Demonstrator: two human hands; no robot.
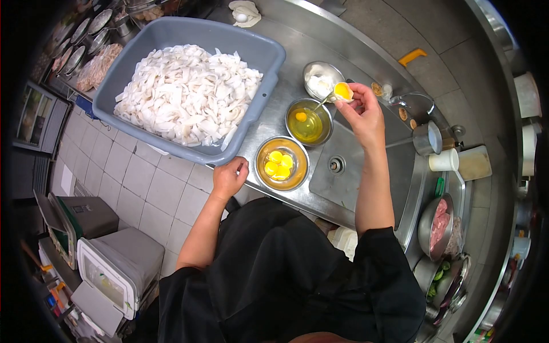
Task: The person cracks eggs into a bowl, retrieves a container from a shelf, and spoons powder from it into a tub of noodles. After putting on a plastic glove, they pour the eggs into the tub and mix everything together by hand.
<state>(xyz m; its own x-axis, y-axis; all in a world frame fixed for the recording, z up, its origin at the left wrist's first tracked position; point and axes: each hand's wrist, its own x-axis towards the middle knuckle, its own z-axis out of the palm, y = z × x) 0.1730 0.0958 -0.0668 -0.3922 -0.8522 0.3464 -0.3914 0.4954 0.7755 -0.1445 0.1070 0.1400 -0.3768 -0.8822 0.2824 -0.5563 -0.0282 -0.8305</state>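
My right hand [366,111] pinches a half eggshell [350,96] with a yolk [342,90] in it. A strand of egg white trails from the shell toward a metal bowl [328,127] of egg white, where one yolk lies. Just behind, a smaller metal bowl [309,66] holds white pieces that look like eggshells. Several yolks sit in the nearest metal bowl [262,176]. My left hand [230,176] rests with curled fingers at the counter's front edge, by the tub's near corner; what is inside its fingers is hidden.
A large grey tub [273,54] of white strips fills the counter's left. To the right are a sink basin [357,171], a faucet [420,98], a small pot [424,140], a white container [446,160] and a bowl of meat [429,226]. Lidded bins [137,254] stand on the floor.
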